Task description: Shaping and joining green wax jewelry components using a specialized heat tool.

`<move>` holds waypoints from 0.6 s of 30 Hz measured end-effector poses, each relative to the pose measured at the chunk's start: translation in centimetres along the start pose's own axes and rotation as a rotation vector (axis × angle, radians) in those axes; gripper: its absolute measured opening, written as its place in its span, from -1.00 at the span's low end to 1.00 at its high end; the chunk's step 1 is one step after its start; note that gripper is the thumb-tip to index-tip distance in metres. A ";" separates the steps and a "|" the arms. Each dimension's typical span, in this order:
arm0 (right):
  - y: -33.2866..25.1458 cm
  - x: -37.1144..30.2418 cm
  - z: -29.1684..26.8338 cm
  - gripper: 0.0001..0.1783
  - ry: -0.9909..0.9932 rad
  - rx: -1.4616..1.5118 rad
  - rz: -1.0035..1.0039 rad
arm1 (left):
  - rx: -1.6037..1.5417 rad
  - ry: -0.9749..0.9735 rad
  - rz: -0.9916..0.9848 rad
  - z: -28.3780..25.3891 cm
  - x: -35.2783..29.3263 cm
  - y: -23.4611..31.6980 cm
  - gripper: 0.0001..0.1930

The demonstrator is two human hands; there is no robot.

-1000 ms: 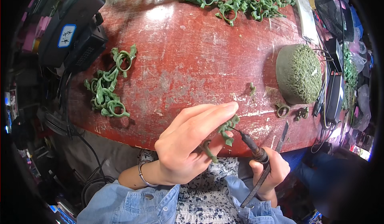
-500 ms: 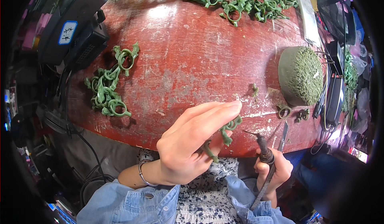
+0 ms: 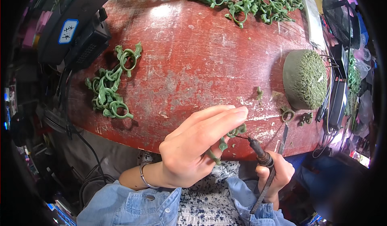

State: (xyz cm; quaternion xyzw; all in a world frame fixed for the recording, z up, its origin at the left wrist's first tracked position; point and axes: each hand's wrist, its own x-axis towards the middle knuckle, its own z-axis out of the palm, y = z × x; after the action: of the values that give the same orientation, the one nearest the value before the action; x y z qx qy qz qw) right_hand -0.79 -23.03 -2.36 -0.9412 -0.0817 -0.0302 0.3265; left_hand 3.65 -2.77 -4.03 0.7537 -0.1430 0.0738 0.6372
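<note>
My left hand [image 3: 193, 149] is closed on a green wax ring piece [image 3: 223, 145], held between thumb and fingers; the fingers hide part of it. In my right hand [image 3: 278, 171] is a wax pen [image 3: 258, 148], dark, with a thin needle-like tip and a braided cord trailing toward my sleeve. Its tip reaches the end of the green piece, apparently touching it. On the red table to the left lies a cluster of green wax rings [image 3: 107, 93]. A bigger heap of green wax rings [image 3: 258, 4] spreads along the far edge.
A round green block with a rough top [image 3: 308, 79] stands at the right. Near it lie a loose ring [image 3: 287, 114], small green scraps [image 3: 305, 119] and a flat metal blade [image 3: 284, 137]. Black devices [image 3: 86, 40] stand far left; cables and a black mesh basket [image 3: 340, 18] crowd the right.
My right hand has brought the pen's tip leftward to the green piece, where before it was apart. My left hand has shifted slightly right, still gripping the piece.
</note>
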 end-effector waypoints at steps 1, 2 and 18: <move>0.0 0.0 0.0 -0.53 -0.007 -0.001 -0.005 | 0.001 0.001 -0.001 0.0 0.0 0.0 -0.65; 0.0 0.0 0.0 -0.53 -0.014 -0.002 -0.010 | -0.004 0.001 -0.016 0.0 -0.1 0.0 -0.65; -0.2 0.3 -0.1 -0.53 -0.041 -0.018 -0.003 | -0.047 -0.009 -0.069 0.0 -0.3 0.1 -0.66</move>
State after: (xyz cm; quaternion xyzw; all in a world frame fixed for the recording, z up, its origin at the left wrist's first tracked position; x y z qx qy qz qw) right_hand -0.57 -22.90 -2.12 -0.9444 -0.0896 -0.0121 0.3160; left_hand 3.29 -2.75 -4.00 0.7433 -0.1214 0.0452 0.6563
